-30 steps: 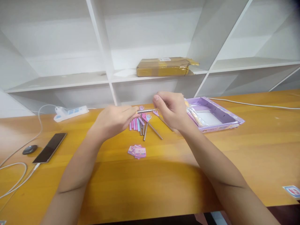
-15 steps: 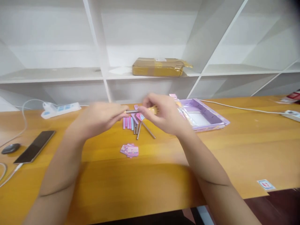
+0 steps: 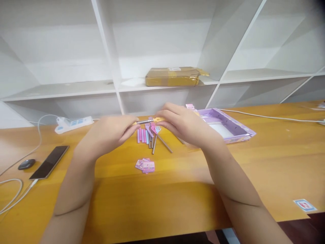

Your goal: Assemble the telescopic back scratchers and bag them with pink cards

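Note:
Between my two hands runs a yellow back scratcher (image 3: pixel 146 121) with a metal rod, held level above the table. My left hand (image 3: pixel 109 134) is closed on its left end, where a bit of yellow shows. Around the yellow part at the other end, the fingers of my right hand (image 3: pixel 179 123) are closed, hiding most of the head. Below lie several more back scratchers (image 3: pixel 162 144) with purple, pink and blue hand-shaped heads and metal rods. Purple, pink and blue handle sleeves (image 3: pixel 142 135) lie in a row beside them. Nearer me is a small pile of pink-purple cards (image 3: pixel 147 166).
A purple open box (image 3: pixel 238 130) stands right of my right hand. A taped cardboard package (image 3: pixel 172 77) sits on the shelf behind. To the left are a power strip (image 3: pixel 74 124), a phone (image 3: pixel 49 162), a black mouse-like object (image 3: pixel 26 164) and white cables. A sticker (image 3: pixel 304 205) marks the front right edge.
My right hand has turned, so the yellow head, visible before, is now mostly covered by its fingers. More of the metal rod shows between my hands. The whole view has shifted slightly.

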`<state>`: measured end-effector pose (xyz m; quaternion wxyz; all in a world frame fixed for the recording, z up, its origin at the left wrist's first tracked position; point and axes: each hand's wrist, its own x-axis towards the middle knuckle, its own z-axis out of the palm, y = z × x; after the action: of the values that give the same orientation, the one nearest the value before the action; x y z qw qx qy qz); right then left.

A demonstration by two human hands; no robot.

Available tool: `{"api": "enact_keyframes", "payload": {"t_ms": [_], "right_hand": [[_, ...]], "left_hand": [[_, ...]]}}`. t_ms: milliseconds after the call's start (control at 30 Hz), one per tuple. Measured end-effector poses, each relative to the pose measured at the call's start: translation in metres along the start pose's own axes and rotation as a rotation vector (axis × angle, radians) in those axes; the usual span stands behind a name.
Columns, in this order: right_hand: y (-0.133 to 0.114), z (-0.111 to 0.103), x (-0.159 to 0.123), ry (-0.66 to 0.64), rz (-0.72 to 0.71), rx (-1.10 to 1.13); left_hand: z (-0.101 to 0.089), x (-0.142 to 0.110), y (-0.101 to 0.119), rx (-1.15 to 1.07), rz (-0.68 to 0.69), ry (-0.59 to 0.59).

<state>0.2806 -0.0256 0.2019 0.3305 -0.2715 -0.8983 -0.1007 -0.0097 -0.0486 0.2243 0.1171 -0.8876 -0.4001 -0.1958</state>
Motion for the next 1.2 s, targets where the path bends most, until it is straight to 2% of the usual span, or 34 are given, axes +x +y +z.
{"api": "enact_keyframes", "payload": {"t_ms": [167, 467, 633, 800, 933, 1000, 1067, 1200], "right_hand": [[0.001, 0.005, 0.003, -0.020, -0.007, -0.051], [0.013, 0.025, 0.005, 0.017, 0.085, -0.109], [0.015, 0.031, 0.006, 0.052, 0.089, -0.116], [0.014, 0.034, 0.006, 0.090, 0.076, -0.121], [0.016, 0.034, 0.007, 0.131, 0.074, -0.136], [0.028, 0.028, 0.003, 0.179, 0.100, -0.122], [0.050, 0.015, -0.005, 0.267, 0.144, -0.085], [0.107, -0.029, -0.032, 0.482, 0.183, -0.017]], "left_hand": [[0.005, 0.004, -0.004, 0.025, -0.012, 0.001], [0.033, 0.015, -0.015, 0.202, -0.037, 0.060], [0.036, 0.016, -0.020, 0.228, -0.048, 0.082], [0.039, 0.018, -0.024, 0.220, -0.040, 0.048], [0.041, 0.019, -0.039, 0.184, -0.043, 0.089], [0.038, 0.016, -0.056, 0.190, -0.056, 0.139], [0.029, 0.009, -0.078, 0.223, -0.101, 0.203], [0.001, -0.012, -0.113, 0.326, -0.297, 0.396]]}}
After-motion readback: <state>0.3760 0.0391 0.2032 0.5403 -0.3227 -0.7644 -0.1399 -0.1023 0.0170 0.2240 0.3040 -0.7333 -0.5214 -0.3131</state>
